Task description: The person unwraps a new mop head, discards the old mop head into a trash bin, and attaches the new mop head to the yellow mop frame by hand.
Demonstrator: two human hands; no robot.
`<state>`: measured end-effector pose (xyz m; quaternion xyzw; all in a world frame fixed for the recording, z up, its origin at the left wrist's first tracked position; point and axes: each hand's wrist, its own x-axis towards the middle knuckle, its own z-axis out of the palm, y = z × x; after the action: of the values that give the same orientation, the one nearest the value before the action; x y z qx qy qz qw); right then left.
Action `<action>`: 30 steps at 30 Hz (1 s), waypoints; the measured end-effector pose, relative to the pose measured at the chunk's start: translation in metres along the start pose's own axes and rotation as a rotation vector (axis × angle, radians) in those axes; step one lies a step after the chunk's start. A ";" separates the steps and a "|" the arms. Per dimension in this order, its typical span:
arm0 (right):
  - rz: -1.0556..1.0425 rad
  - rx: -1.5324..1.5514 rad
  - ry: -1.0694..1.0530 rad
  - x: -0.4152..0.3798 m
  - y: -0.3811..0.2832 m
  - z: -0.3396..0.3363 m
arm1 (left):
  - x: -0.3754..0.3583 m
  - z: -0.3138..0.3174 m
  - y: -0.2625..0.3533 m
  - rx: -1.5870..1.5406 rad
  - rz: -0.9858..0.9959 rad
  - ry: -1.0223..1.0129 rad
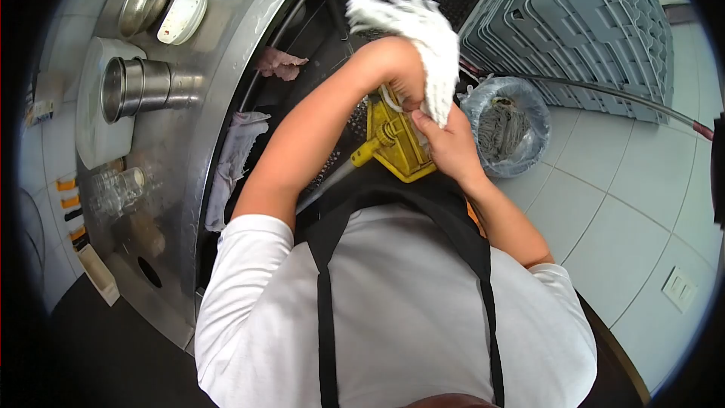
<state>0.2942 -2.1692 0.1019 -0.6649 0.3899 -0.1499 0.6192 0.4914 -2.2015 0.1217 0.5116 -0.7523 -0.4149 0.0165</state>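
A yellow mop frame point(402, 153) with a pole lies in front of my body, tilted. A white string mop head point(438, 45) hangs over its far end, the strands fanned out and slightly blurred. My left hand point(406, 85) is bent down over the frame's far end, fingers curled on the white mop head and partly hidden. My right hand point(451, 145) comes from the right, its thumb and fingers closed on the mop head's lower edge. The two hands are close together. A pale loop point(390, 98) shows beside my left fingers.
At left, a steel counter point(177, 257) carries metal pots point(124, 91), white bowls point(183, 15) and glasses point(117, 190). Rags point(236, 159) hang along its edge. At right stand a plastic-lined bin point(529, 143) holding a grey mop point(504, 132), and stacked grey crates point(574, 30).
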 end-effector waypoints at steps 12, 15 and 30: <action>0.215 0.644 0.068 -0.010 0.010 0.000 | -0.055 0.105 -0.082 -0.746 -0.425 0.970; 0.228 0.663 0.053 -0.008 0.011 0.001 | -0.067 0.122 -0.020 -0.744 -0.695 0.720; 0.220 0.643 0.011 -0.012 0.017 0.001 | 0.014 0.082 0.000 -1.388 -0.186 1.103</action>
<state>0.2815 -2.1595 0.0895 -0.3889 0.3954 -0.2010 0.8075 0.4477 -2.1630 0.0625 0.5722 -0.1721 -0.4716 0.6485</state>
